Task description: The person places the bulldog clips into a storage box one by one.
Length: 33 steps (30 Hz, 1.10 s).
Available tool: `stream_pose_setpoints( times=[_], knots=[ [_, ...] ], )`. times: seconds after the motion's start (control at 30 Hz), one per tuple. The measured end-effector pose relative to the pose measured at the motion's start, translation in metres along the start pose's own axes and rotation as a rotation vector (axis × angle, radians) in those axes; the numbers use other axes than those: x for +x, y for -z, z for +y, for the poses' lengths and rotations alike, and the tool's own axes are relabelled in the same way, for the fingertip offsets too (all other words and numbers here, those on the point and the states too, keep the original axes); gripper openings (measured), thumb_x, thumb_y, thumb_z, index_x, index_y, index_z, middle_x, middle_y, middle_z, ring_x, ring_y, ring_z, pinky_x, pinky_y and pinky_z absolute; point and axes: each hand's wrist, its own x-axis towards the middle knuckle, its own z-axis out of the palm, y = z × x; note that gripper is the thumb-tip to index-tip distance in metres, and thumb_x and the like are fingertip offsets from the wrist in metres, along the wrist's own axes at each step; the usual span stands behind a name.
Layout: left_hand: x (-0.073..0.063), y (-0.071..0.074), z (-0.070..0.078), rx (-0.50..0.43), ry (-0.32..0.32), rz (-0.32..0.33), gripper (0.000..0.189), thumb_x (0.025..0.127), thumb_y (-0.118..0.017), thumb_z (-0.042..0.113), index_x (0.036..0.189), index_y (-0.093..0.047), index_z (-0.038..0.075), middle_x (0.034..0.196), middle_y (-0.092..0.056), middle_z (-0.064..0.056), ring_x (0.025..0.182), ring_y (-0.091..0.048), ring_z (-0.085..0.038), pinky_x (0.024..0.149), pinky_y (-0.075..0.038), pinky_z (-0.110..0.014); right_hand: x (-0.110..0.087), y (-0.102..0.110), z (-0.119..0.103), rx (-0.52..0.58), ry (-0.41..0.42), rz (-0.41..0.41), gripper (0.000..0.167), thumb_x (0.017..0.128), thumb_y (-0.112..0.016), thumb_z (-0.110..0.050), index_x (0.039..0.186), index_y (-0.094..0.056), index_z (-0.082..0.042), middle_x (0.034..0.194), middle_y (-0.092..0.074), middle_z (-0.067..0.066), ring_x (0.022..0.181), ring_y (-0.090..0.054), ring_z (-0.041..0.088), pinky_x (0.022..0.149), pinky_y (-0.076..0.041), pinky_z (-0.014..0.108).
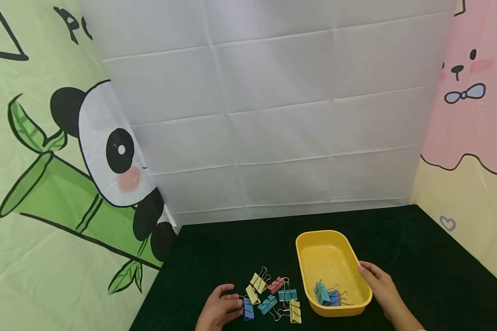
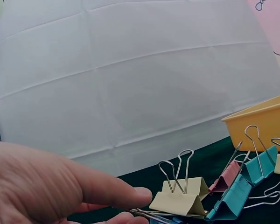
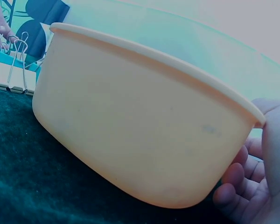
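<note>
My left hand [image 1: 220,309] is at the left edge of a loose group of binder clips, thumb spread from the other fingers. Its fingertips are right at a blue binder clip [image 1: 248,309], whose wire handles [image 2: 151,214] show just under the thumb in the left wrist view. Yellow [image 1: 258,282], teal [image 1: 268,304] and red [image 1: 275,285] binder clips lie beside it. On the right, my right hand [image 1: 378,285] holds a yellow plastic box [image 1: 329,246], thumb at the rim and fingers against the outer wall. Inside the box's near end lie teal [image 1: 322,294] and blue [image 1: 334,298] binder clips.
A dark green cloth [image 1: 232,248] covers the table. White sheeting [image 1: 273,138] hangs behind it. A green panda-print cloth [image 1: 66,230] stands along the left side, and a pink and cream printed one [image 1: 472,193] along the right.
</note>
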Motion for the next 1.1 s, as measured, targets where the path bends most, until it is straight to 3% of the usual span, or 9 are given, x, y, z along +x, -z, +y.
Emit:
stream_pose_setpoints(
  times=[0.5,0.87,1.1],
  knots=[
    [-0.007,-0.001,0.009,0.041,0.008,0.054,0.067,0.082,-0.069,-0.01,0.141,-0.038,-0.002,0.113,-0.057,-0.02,0.091,-0.066,-0.029,0.083,-0.06,-0.041,-0.001,-0.001,-0.001,0.007,0.002,-0.005,0.075,0.103,-0.047,-0.054,0.149,-0.037,0.004,0.144,-0.048,0.028,0.104,-0.066,0.023,0.082,-0.059,0.034],
    [-0.014,0.011,0.02,0.035,-0.028,-0.011,0.061,0.087,-0.066,-0.008,0.141,-0.036,-0.003,0.118,-0.057,-0.02,0.092,-0.066,-0.027,0.084,-0.059,-0.042,-0.001,-0.001,0.0,0.016,0.007,-0.001,0.073,0.104,-0.047,-0.052,0.149,-0.037,0.004,0.144,-0.049,0.028,0.104,-0.067,0.024,0.081,-0.059,0.033],
    [-0.018,0.015,0.033,0.016,-0.053,-0.01,0.059,0.089,-0.065,-0.006,0.14,-0.037,-0.001,0.117,-0.057,-0.019,0.093,-0.066,-0.026,0.086,-0.059,-0.042,-0.002,-0.003,-0.003,0.007,0.002,0.009,0.074,0.103,-0.048,-0.054,0.148,-0.039,0.003,0.143,-0.05,0.028,0.103,-0.066,0.023,0.081,-0.059,0.033]
  ],
)
